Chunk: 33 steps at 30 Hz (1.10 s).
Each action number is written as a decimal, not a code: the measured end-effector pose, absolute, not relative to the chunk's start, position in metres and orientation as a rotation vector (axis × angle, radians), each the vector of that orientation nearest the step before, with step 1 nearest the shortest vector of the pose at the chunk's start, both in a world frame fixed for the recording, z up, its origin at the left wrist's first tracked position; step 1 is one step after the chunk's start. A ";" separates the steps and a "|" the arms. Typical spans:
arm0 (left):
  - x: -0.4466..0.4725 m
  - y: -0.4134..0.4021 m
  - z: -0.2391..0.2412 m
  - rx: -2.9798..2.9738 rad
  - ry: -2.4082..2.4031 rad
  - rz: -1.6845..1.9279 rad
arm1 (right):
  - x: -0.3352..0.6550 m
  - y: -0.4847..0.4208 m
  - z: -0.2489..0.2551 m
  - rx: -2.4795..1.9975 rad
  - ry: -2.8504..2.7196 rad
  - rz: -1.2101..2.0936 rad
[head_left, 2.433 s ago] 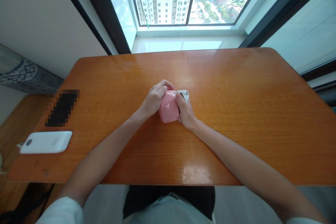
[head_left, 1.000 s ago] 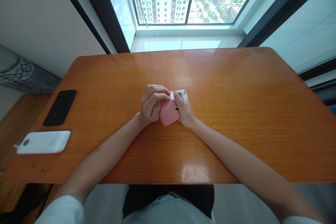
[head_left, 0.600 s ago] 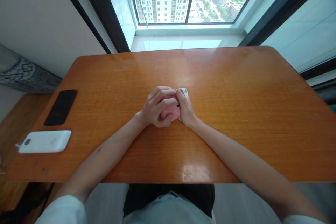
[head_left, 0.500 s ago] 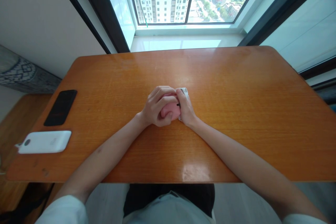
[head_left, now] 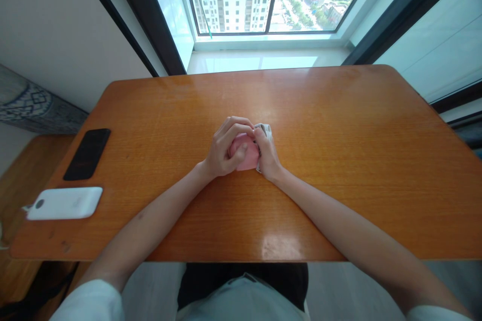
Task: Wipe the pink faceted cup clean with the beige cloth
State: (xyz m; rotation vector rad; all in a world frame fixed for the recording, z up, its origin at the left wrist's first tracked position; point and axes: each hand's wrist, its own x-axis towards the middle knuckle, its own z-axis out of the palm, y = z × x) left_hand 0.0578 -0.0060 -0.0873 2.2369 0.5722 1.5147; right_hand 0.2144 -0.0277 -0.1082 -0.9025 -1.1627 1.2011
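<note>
At the middle of the orange wooden table [head_left: 339, 125], both my hands close around a small pink cloth bundle [head_left: 246, 153] with a white and grey edge [head_left: 266, 130] sticking out at its far side. My left hand [head_left: 224, 153] wraps its fingers over the top and left of the bundle, thumb pressed on the pink fabric. My right hand [head_left: 268, 158] grips the bundle's right side, fingers curled against it. Most of the pink piece is hidden between the two hands.
A black phone [head_left: 87, 153] lies flat near the table's left edge. A white power bank [head_left: 64, 203] with a short cable lies just nearer than it. A window sill [head_left: 263, 62] and tall windows stand beyond the table's far edge.
The pink cloth has been squeezed into a smaller bundle. My left hand moved from its left side to wrap over its top; my right hand stayed on the right side.
</note>
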 end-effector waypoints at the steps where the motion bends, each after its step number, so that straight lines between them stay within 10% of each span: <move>1: 0.059 -0.007 -0.087 2.179 0.588 1.504 | 0.214 -0.028 -0.108 -0.897 -1.158 1.202; 33: 0.059 0.010 -0.101 1.302 1.038 1.274 | 0.219 -0.035 -0.099 -0.971 -1.339 1.221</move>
